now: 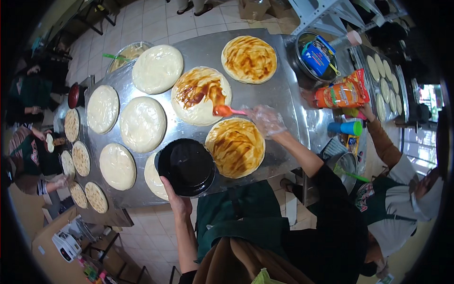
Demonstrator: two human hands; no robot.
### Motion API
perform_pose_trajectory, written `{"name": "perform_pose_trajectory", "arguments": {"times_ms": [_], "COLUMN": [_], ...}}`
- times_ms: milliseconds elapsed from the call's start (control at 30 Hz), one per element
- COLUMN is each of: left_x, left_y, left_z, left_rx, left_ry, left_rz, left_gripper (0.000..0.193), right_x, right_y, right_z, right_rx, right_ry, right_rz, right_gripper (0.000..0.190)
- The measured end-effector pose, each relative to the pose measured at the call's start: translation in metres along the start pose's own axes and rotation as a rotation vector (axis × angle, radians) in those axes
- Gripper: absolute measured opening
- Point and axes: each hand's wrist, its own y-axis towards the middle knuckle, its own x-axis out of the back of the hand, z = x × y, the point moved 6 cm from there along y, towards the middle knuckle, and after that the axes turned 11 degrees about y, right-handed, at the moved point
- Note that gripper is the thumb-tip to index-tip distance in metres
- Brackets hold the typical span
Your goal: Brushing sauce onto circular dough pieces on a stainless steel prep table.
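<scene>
My left hand (177, 198) holds a round black pan (186, 167) from below, with dark liquid inside; the pan partly covers a dough disc (155, 177). In a clear plastic glove, my right hand (266, 121) grips a pink-handled brush or spatula (224, 110) with an orange-red head. Its head touches a half-coated dough disc (202, 115), brown glaze streaking the upper part. Two discs are brown across their tops: one (236, 147) just below my right hand, another (249, 58) at the far side. Several pale dough discs (143, 124) lie to the left.
All this lies on a metal table (193, 133). At right are an orange food packet (342, 90), a metal bowl (312, 53), blue cups (344, 128) and a co-worker's arm (383, 138). Speckled flatbreads (81, 158) and another person (28, 156) are at left.
</scene>
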Motion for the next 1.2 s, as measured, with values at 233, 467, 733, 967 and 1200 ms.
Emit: {"name": "perform_pose_trajectory", "arguments": {"times_ms": [233, 467, 733, 967, 1200], "left_x": [-0.014, -0.016, -0.027, -0.029, -0.022], "left_y": [-0.006, -0.010, -0.011, -0.009, -0.014], "left_z": [-0.001, -0.005, -0.012, -0.010, -0.011], "left_rx": [-0.001, -0.016, -0.028, -0.003, -0.003], "left_ry": [0.002, -0.020, -0.025, -0.001, -0.028], "left_rz": [-0.002, -0.036, -0.032, -0.010, -0.025], "left_gripper": [0.068, 0.068, 0.068, 0.070, 0.069], "right_x": [0.024, 0.021, 0.002, 0.027, -0.011], "right_y": [0.047, 0.024, -0.004, 0.045, 0.022], "right_z": [-0.019, -0.019, -0.030, -0.030, -0.027], "right_rx": [0.018, -0.039, -0.266, -0.185, -0.263], "right_ry": [0.016, 0.102, 0.318, 0.267, 0.320], "right_rz": [-0.113, 0.021, 0.100, -0.101, 0.172], "right_gripper": [0.043, 0.043, 0.031, 0.030, 0.037]}}
